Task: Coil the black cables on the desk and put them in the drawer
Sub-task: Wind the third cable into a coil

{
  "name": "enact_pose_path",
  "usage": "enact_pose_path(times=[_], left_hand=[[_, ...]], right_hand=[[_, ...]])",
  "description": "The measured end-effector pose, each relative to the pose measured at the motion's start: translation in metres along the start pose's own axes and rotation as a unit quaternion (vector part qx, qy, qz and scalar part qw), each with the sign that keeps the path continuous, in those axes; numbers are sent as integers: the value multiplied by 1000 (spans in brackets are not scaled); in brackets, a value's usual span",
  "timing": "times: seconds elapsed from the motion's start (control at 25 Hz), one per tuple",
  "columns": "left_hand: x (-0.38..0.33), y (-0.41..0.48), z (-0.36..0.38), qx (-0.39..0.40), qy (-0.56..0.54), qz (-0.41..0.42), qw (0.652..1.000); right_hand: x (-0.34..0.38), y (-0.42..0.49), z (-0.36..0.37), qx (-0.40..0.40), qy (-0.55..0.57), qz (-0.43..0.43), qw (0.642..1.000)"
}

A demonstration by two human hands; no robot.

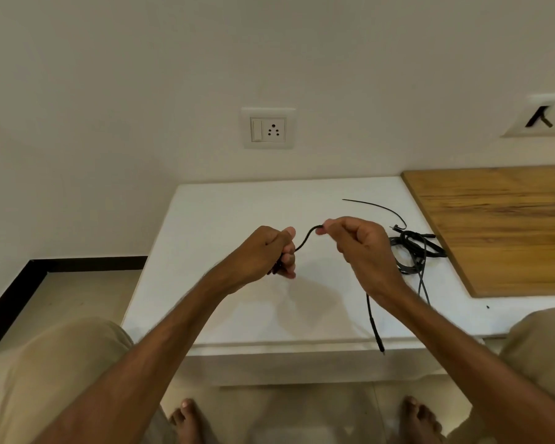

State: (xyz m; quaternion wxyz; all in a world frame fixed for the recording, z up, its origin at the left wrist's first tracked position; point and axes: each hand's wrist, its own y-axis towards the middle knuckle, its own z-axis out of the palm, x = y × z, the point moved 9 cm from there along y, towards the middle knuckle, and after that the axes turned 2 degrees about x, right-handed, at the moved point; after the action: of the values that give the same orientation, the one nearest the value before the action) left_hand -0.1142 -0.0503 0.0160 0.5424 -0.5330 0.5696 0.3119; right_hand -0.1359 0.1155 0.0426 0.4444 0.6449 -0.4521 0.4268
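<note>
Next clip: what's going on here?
A person at a white desk is working on one black cable. The left hand grips part of it in a fist, and the right hand pinches its end. A loose tangle of black cables lies on the desk to the right, with one strand hanging over the front edge.

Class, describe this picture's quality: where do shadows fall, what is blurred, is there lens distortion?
Head view: soft shadows of the left hand and right hand fall on the white desk; the wooden board is blurred; wide-lens distortion bows straight edges.
</note>
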Motion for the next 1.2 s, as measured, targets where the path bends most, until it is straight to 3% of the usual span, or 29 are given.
enact_pose_path(times=[0.08,0.24,0.44,0.64,0.8,1.0,1.2], left_hand=[[4,0,7,37,-12,-9,999],[8,-1,10,66,-37,-29,997],[10,-2,8,59,-69,-42,995],[13,2,1,15,-44,-34,998],[12,1,18,84,11,-54,995],[-2,-5,25,160,-137,-46,976],[-24,-16,30,171,-231,19,958]], right_hand=[[5,4,3,33,-152,-64,986],[-11,-3,23,128,-361,-126,915],[-13,-15,43,214,-310,-107,920],[8,-10,31,158,-336,-164,914],[13,-12,28,110,-365,-189,905],[5,-2,15,55,-303,-161,937],[-24,4,18,110,-228,-56,966]])
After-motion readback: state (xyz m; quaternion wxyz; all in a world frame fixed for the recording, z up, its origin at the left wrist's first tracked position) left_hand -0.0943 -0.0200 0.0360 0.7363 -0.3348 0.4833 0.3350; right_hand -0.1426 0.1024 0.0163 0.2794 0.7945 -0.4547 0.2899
